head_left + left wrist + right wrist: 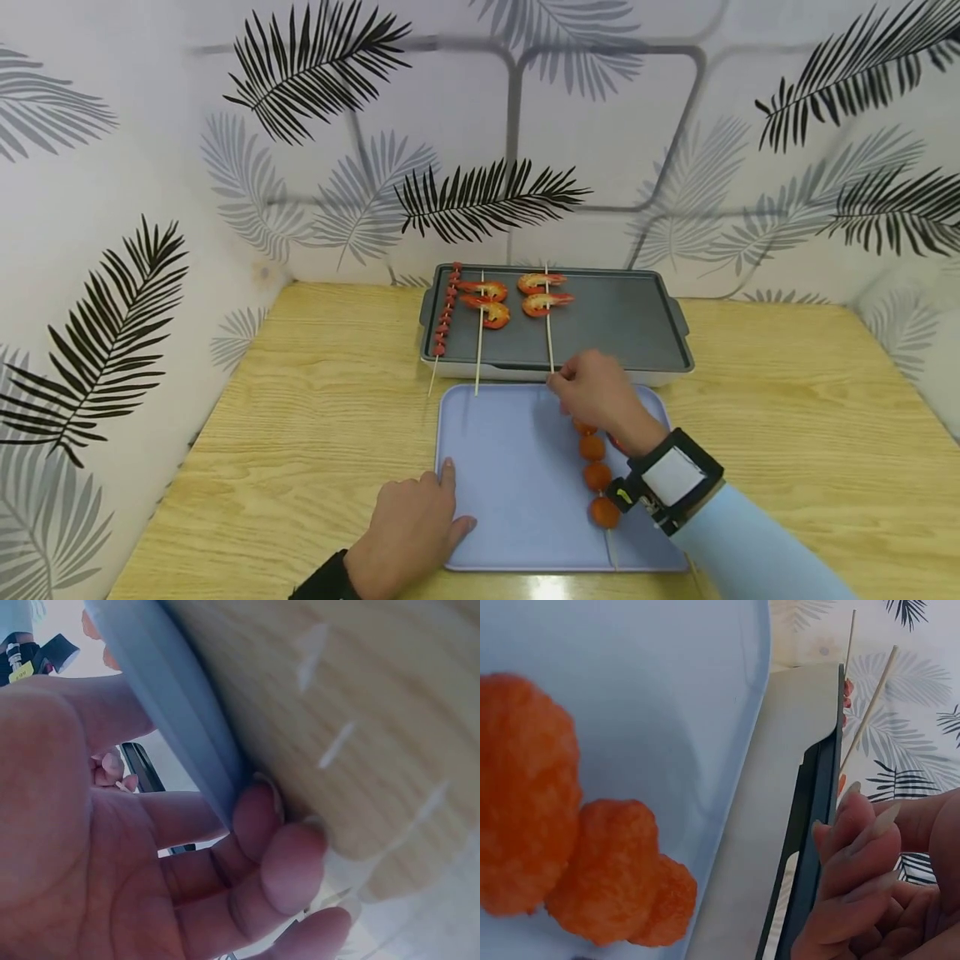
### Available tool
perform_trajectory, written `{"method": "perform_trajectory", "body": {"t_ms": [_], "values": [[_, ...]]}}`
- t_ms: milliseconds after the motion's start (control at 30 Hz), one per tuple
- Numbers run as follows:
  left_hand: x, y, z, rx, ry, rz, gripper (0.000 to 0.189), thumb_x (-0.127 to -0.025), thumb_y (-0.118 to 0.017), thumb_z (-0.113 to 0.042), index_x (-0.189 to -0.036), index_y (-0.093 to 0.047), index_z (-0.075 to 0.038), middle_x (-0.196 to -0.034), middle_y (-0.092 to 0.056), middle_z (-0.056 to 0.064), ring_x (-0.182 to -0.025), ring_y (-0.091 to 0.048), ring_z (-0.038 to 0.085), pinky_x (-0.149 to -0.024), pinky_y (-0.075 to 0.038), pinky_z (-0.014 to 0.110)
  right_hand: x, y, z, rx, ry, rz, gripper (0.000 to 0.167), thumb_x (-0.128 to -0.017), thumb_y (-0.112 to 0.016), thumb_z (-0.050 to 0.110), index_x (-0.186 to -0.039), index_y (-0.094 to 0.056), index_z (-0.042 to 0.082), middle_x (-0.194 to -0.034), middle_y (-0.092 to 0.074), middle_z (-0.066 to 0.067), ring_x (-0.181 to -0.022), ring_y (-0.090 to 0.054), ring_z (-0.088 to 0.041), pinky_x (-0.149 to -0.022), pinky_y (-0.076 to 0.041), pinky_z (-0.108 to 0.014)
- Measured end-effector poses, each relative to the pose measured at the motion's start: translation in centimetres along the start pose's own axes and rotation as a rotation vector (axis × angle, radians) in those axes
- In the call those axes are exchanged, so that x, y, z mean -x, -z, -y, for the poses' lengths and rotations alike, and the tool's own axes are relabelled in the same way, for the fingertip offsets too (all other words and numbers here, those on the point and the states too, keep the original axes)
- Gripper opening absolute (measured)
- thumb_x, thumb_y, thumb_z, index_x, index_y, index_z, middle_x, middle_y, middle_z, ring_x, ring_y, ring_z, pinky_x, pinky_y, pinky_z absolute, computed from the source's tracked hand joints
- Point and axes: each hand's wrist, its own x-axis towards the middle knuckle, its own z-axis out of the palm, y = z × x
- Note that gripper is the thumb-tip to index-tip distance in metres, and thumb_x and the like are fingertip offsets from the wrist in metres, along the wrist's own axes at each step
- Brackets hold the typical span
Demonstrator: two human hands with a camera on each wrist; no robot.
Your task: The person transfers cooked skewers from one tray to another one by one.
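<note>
Over the front edge of the griddle, my right hand (600, 396) pinches the lower end of the stick of a shrimp skewer (547, 304). Its two shrimp lie on the dark griddle plate (615, 325). My left hand (412, 525) holds the left rim of a pale blue tray (517, 500), thumb on the inner side and fingers at the outer side (292, 866). On the tray, partly under my right wrist, lies a skewer of orange balls (597, 476). A bit of something red (618, 446) shows beside it, mostly hidden by the arm.
Left on the griddle lie a second shrimp skewer (480, 333) and a skewer of small red pieces (446, 312), their sticks jutting over the front edge. The wooden table (322, 400) extends to both sides. A leaf-patterned wall covering (465, 100) stands behind.
</note>
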Motion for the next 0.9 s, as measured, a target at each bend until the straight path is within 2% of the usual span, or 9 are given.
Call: {"method": "perform_trajectory", "body": {"t_ms": [133,267,500,700,900], "values": [[0.0,0.1,0.0,-0.002,-0.001,0.0,0.071,-0.087,-0.067,-0.054,-0.127,-0.061,0.005,-0.073,-0.06,0.01,-0.051,-0.05,0.017,-0.044,-0.039,0.034,-0.4,-0.1,0.1,-0.053,-0.068,0.002,0.027,-0.095,-0.061,0.024,-0.086,-0.074,0.002,-0.061,-0.062,-0.003,-0.047,-0.049,-0.016,-0.043,-0.034,-0.026],[0.2,0.1,0.0,-0.013,-0.016,-0.035,0.071,-0.086,-0.067,-0.053,-0.126,-0.062,0.005,-0.073,-0.062,0.011,-0.051,-0.053,0.018,-0.043,-0.039,0.034,-0.8,-0.3,-0.1,-0.085,-0.075,-0.021,0.028,-0.095,-0.061,0.025,-0.085,-0.073,0.002,-0.062,-0.063,-0.003,-0.048,-0.048,-0.014,-0.044,-0.033,-0.026],[0.2,0.0,0.0,-0.024,-0.02,-0.043,0.071,-0.086,-0.067,-0.054,-0.127,-0.062,0.005,-0.072,-0.062,0.01,-0.051,-0.054,0.018,-0.042,-0.04,0.034,-1.2,-0.2,-0.3,-0.098,-0.041,-0.012,0.03,-0.096,-0.059,0.022,-0.081,-0.073,0.001,-0.061,-0.062,-0.002,-0.052,-0.054,-0.015,-0.047,-0.041,-0.027],[0.3,0.0,0.0,-0.028,-0.022,-0.064,0.071,-0.086,-0.068,-0.053,-0.125,-0.063,0.005,-0.072,-0.062,0.01,-0.051,-0.055,0.019,-0.042,-0.04,0.034,-1.2,-0.1,-0.1,-0.004,0.038,-0.035,0.033,-0.093,-0.057,0.016,-0.063,-0.067,0.005,-0.052,-0.056,0.001,-0.046,-0.047,-0.013,-0.044,-0.033,-0.025],[0.2,0.0,0.0,-0.029,-0.02,-0.056,0.07,-0.087,-0.067,-0.053,-0.125,-0.063,0.005,-0.072,-0.061,0.01,-0.05,-0.053,0.018,-0.042,-0.039,0.034,-1.4,0.1,0.1,-0.019,0.019,-0.032,0.035,-0.091,-0.059,0.015,-0.057,-0.064,0.007,-0.05,-0.052,0.001,-0.044,-0.042,-0.013,-0.044,-0.031,-0.026]]}}
